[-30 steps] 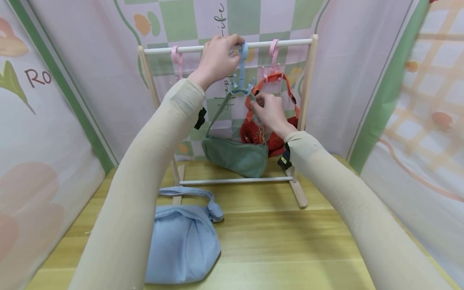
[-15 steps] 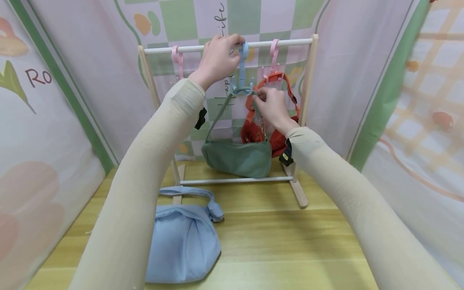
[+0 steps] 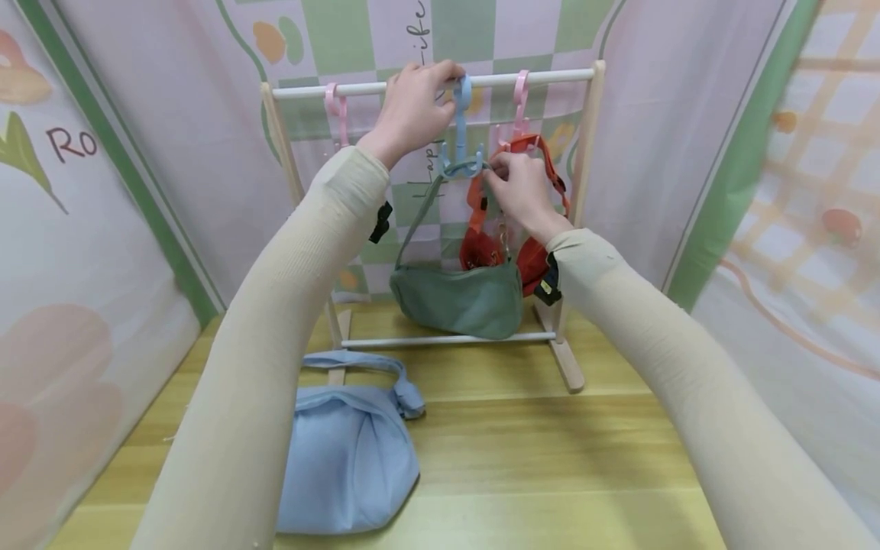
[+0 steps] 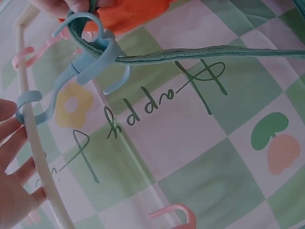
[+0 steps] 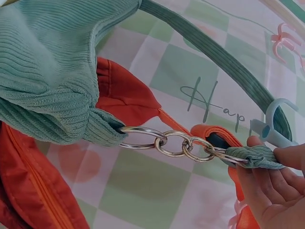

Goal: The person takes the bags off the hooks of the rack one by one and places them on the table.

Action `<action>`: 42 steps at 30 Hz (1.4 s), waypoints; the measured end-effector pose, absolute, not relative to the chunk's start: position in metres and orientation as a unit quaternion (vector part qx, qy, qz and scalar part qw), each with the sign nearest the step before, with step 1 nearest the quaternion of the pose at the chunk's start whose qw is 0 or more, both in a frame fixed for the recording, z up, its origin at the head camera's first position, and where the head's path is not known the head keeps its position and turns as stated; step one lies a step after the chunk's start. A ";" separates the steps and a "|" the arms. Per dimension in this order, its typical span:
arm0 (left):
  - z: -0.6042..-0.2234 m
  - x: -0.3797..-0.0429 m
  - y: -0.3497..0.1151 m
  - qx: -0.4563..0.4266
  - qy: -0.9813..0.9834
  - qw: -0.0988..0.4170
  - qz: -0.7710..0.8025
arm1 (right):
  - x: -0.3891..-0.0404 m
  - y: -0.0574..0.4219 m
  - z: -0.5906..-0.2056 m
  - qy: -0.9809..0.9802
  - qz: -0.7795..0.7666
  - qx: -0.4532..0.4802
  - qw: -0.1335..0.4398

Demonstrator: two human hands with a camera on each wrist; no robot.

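My left hand (image 3: 415, 107) lies over the white rail (image 3: 378, 89) with its fingers bent about it, right beside the top hook of a light-blue claw hanger (image 3: 461, 130). In the left wrist view the fingertips (image 4: 23, 167) meet the rail. A green corduroy shoulder bag (image 3: 457, 302) hangs below, its strap (image 5: 214, 57) looped over the hanger's prongs. My right hand (image 3: 522, 187) pinches the fabric strap end (image 5: 257, 156) just beyond the metal chain (image 5: 176, 144), close to the hanger. The chain joins that end to the bag.
A red bag (image 3: 481, 248) hangs behind on a pink hanger (image 3: 520, 99). Another pink hanger (image 3: 337, 111) is at the rail's left. A light-blue bag (image 3: 351, 458) lies on the wooden table (image 3: 522, 458), partly behind the left sleeve. The rack's wooden foot (image 3: 567, 367) stands at right.
My right hand has risen slightly and moved right with the strap end. The green bag has swung right and lies more level. My left hand stays at the rail.
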State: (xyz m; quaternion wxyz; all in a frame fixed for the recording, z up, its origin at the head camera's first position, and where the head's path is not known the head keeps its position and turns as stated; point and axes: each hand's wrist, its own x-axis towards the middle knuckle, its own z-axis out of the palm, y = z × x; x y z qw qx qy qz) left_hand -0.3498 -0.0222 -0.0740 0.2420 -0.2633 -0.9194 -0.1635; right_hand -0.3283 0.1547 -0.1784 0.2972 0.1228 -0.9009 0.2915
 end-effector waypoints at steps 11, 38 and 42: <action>-0.074 -0.350 -0.021 -0.267 -0.918 0.243 -0.166 | -0.329 0.154 -0.163 -0.902 0.292 0.132 0.288; -0.076 -0.349 -0.021 -0.263 -0.920 0.239 -0.164 | -0.331 0.153 -0.145 -0.906 0.267 0.138 0.299; -0.075 -0.349 -0.021 -0.263 -0.920 0.239 -0.164 | -0.332 0.153 -0.143 -0.902 0.275 0.140 0.301</action>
